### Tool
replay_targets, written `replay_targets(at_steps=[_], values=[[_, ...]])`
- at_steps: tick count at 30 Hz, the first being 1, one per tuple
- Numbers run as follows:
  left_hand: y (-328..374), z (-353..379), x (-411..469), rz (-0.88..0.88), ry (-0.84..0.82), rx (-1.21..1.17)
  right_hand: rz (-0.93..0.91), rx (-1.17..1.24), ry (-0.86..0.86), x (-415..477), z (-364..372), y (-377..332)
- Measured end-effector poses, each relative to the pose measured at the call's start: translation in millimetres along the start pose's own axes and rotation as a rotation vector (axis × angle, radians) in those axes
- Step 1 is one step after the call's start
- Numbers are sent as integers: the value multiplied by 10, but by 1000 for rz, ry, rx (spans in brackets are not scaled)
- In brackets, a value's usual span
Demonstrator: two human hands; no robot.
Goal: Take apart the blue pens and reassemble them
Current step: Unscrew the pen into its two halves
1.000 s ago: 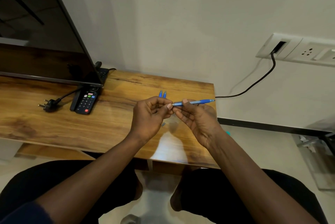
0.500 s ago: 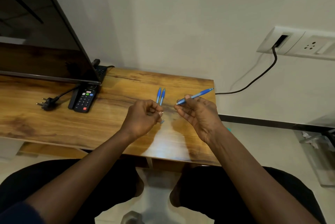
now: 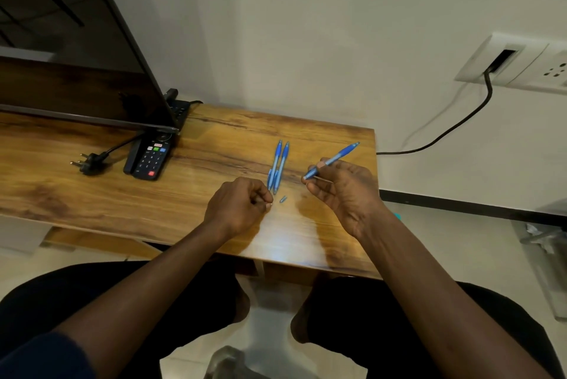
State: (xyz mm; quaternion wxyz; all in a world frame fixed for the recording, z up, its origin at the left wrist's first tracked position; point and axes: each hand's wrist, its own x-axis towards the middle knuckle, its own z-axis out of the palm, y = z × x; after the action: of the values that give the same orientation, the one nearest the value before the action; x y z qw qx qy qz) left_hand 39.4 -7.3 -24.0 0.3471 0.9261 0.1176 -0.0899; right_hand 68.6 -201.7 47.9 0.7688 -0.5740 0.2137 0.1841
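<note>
My right hand (image 3: 343,191) pinches a blue pen (image 3: 336,158) near its lower end, and the pen slants up to the right above the wooden table (image 3: 92,194). My left hand (image 3: 239,207) hovers low over the table with thumb and fingers pinched together. The small pen part in that pinch is hidden. Two more blue pens (image 3: 278,165) lie side by side on the table between and beyond my hands. A small loose blue tip piece (image 3: 283,199) lies just right of my left hand.
A black remote (image 3: 150,156) and a loose black plug (image 3: 87,162) lie at the left, under the edge of a large dark screen (image 3: 76,65). A black cable (image 3: 454,130) runs from the wall socket (image 3: 503,61) toward the table's right edge.
My hands were together on the pen a second ago. They have pulled apart, the left moving down and left in a pinch, the right keeping the pen. The two lying pens are now uncovered.
</note>
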Motion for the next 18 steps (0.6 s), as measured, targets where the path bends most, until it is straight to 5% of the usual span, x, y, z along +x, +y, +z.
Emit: replay_targets(at_steps=[18], values=[[37, -20, -43, 9, 49, -30, -64, -132, 24, 27, -19, 51]])
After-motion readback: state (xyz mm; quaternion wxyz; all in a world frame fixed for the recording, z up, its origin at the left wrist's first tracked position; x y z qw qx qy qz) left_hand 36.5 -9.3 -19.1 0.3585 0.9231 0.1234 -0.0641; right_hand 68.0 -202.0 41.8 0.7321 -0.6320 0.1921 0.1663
